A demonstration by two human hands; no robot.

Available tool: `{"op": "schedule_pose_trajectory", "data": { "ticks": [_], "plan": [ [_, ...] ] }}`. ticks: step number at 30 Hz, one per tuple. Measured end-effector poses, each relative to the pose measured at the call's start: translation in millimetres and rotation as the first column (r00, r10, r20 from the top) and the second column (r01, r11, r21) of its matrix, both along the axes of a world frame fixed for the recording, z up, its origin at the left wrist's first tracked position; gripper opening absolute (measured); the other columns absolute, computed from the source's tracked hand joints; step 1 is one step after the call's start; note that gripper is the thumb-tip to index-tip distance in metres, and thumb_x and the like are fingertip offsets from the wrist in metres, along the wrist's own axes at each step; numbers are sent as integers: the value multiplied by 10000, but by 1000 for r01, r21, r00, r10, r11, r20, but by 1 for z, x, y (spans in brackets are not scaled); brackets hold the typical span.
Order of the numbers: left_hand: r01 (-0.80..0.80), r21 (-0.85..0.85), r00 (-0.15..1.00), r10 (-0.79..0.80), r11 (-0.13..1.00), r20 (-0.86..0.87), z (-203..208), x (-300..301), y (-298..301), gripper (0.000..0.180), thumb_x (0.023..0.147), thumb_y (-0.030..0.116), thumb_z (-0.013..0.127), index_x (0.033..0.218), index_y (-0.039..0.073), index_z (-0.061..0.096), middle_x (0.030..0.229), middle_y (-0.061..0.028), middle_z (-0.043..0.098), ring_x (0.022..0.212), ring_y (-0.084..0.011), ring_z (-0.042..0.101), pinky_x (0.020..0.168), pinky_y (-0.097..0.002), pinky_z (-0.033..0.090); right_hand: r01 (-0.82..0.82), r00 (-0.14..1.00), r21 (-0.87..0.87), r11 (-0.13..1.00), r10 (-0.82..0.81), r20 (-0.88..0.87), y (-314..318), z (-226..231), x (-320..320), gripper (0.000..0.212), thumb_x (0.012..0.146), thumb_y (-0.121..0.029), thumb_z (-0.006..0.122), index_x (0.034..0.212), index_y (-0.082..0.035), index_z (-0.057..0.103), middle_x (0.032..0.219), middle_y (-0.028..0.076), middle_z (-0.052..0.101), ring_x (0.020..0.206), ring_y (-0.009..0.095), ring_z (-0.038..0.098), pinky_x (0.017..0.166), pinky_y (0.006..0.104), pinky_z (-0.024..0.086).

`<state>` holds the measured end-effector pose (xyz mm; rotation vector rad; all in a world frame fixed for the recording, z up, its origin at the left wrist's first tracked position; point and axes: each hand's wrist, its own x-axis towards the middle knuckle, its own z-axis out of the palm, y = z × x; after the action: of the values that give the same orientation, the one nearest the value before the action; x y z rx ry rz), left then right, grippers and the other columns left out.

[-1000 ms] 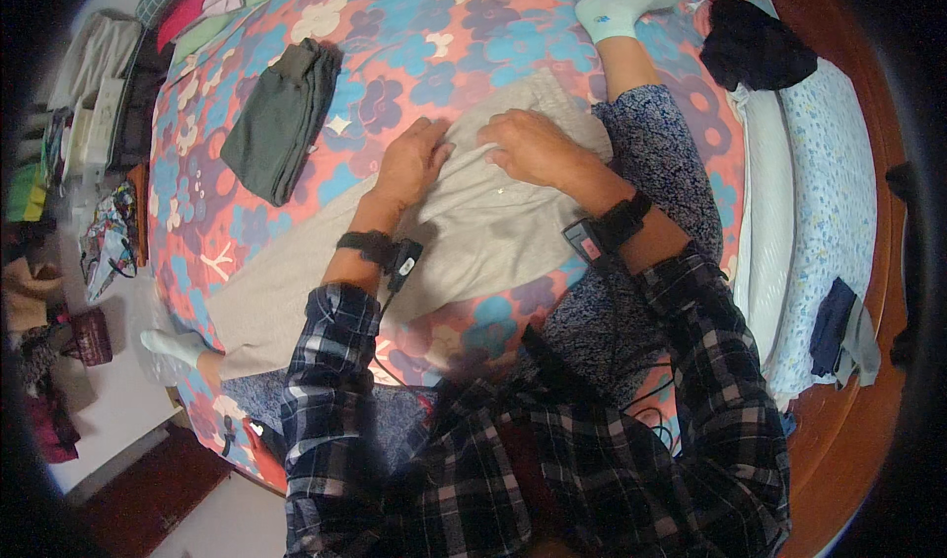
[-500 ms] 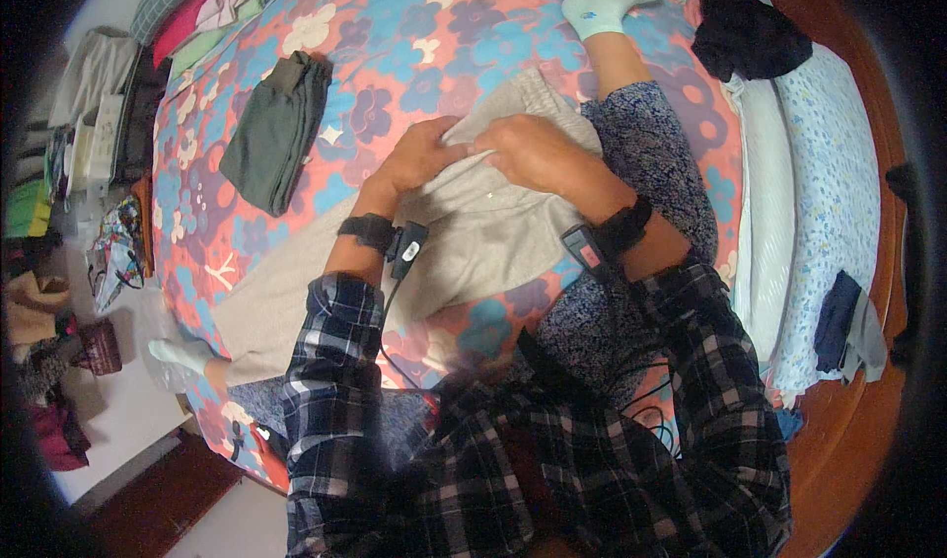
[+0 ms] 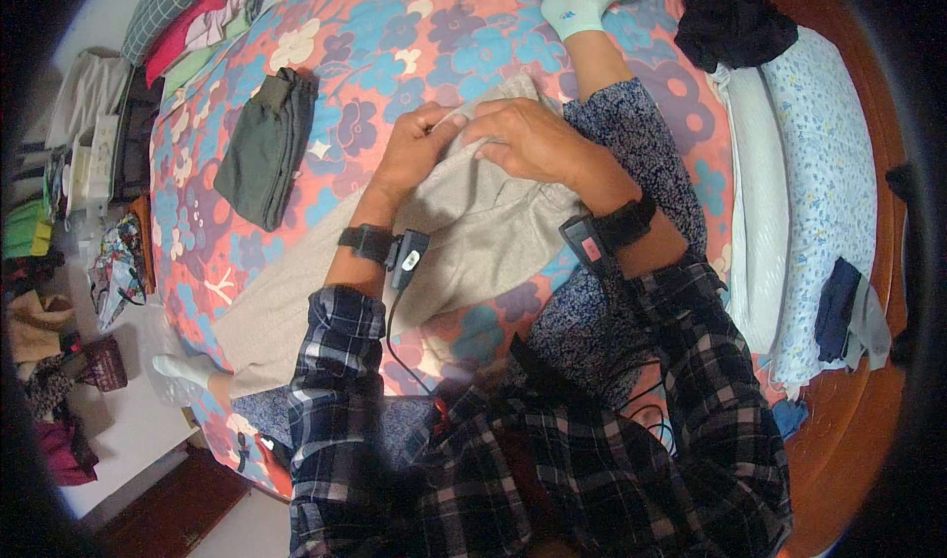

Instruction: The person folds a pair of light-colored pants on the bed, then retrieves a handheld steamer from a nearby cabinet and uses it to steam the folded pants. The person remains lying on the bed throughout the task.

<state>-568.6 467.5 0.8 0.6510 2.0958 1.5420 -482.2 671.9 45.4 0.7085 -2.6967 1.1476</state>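
From my remote seat, I watch both hands close together over a beige garment (image 3: 483, 242) that lies rumpled on the flowered bed cover (image 3: 473, 55), between the wearer's spread legs. The left hand (image 3: 421, 146) is partly curled, thumb and fingers drawn together on a fold at the cloth's upper left edge. The right hand (image 3: 523, 140) sits just beside it, arched over the same cloth, its fingers bent inward and gripping near that fold; I can't tell how tightly, since its back hides part of the grip. One long stretch of the garment runs toward the lower left, over one leg. Left of the hands and apart from them I have a folded dark green garment (image 3: 262, 158). At the upper right, a black cloth (image 3: 735, 23) lies bunched against a pale floral pillow (image 3: 817, 153).
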Motion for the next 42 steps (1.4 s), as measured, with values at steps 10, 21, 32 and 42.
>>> {"op": "schedule_pose_trajectory", "data": {
  "ticks": [10,21,32,42],
  "plan": [
    [41,72,979,-55,997,196,25,7,2,239,1016,265,591,1038,56,705,842,106,567,757,-21,462,675,-215,407,281,950,-13,960,-280,-140,-10,3,-2,173,800,-102,689,969,-64,698,942,137,668,923,350,657,792,462,532],
    [96,-112,924,-130,989,-360,44,23,3,240,901,145,702,1085,-5,670,942,-76,615,815,-176,554,745,-306,453,351,934,39,935,-347,-86,-3,-5,-8,244,799,-207,727,963,-29,701,922,185,711,874,371,684,779,440,545],
    [83,-68,989,-91,994,-115,41,37,-2,220,961,186,625,1071,-4,641,931,-51,624,843,-132,542,770,-289,459,565,744,217,796,-605,285,85,-22,-10,430,876,-276,677,1217,-20,624,1187,235,658,1115,378,633,946,445,500],
    [41,-52,999,-43,998,-26,46,38,6,240,898,120,724,1112,15,695,916,1,691,841,-80,594,787,-248,482,407,707,-481,776,66,704,68,-25,-22,419,924,-84,547,1338,-21,563,1060,73,666,781,88,595,643,231,489]
  ]
}}
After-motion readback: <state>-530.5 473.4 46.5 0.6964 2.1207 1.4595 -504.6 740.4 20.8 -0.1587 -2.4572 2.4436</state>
